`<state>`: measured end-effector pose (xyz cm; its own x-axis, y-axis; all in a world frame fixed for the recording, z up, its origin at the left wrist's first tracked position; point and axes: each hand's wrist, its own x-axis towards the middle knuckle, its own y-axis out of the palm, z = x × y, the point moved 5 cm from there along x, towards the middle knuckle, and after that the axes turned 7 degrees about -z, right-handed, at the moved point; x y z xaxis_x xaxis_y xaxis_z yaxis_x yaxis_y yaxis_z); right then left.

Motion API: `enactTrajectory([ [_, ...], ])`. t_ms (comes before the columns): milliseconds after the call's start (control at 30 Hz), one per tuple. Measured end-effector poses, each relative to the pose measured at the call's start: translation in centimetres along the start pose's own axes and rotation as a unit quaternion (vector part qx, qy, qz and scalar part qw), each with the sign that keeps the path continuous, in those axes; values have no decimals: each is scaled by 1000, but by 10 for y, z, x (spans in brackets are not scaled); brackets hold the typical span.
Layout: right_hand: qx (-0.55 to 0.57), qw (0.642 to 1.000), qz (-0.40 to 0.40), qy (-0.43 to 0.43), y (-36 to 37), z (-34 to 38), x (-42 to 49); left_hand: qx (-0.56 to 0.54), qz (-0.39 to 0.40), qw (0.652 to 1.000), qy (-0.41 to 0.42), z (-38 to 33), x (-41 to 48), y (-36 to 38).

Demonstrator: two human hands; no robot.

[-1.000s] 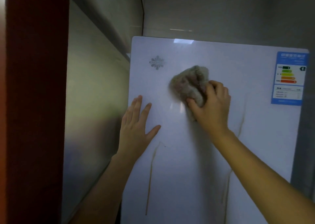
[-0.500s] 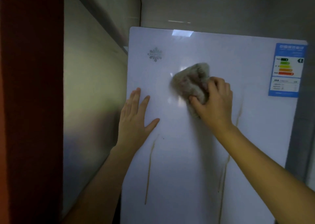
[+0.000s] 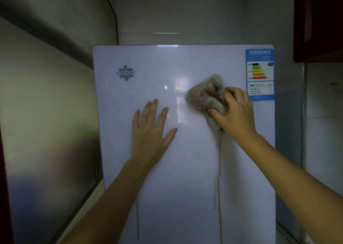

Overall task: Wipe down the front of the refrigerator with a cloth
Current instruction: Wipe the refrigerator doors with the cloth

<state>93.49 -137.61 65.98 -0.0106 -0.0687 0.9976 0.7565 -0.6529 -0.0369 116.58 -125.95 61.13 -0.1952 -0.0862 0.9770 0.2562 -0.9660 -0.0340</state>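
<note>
The white refrigerator door [image 3: 185,178] fills the middle of the view. My right hand [image 3: 234,114] grips a bunched beige cloth [image 3: 203,95] and presses it on the upper right of the door, just left of the blue energy label [image 3: 259,75]. My left hand [image 3: 150,132] lies flat on the door with fingers spread, left of the cloth. Thin brown drip streaks [image 3: 219,169] run down the door below the cloth and lower left.
A shiny metal panel [image 3: 46,123] stands close on the left of the refrigerator. A dark red cabinet [image 3: 319,21] hangs at the upper right. A grey tiled wall [image 3: 324,123] lies to the right. A snowflake logo [image 3: 126,72] marks the door's upper left.
My right hand has carried the cloth to the right across the door, toward the energy label. The view has swung right, so the red frame at the left has gone out of view.
</note>
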Motion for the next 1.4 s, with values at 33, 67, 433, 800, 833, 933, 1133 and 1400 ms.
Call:
enactTrajectory([
  [33,-2,1000,1,1,-1,-4,-1,-2,-5,999,35,-12,5,5],
  [67,-3,1000,0,1,-2,-9,-2,-1,-8,998,61,-21,8,11],
  [433,16,997,27,-66,7,-11,-45,37,-22,995,94,-33,6,35],
  [800,31,1000,-4,1,4,-37,-47,36,-32,994,101,-32,5,38],
  [833,28,999,5,-23,8,-30,-62,36,-33,994,100,-32,5,38],
  [933,24,986,49,-158,16,-16,-123,36,-30,994,99,-32,5,37],
  [1133,14,990,35,-134,5,-44,-97,45,-21,994,99,-33,5,37],
  [1400,31,995,34,-90,12,-25,-128,49,-14,994,100,-33,5,38],
])
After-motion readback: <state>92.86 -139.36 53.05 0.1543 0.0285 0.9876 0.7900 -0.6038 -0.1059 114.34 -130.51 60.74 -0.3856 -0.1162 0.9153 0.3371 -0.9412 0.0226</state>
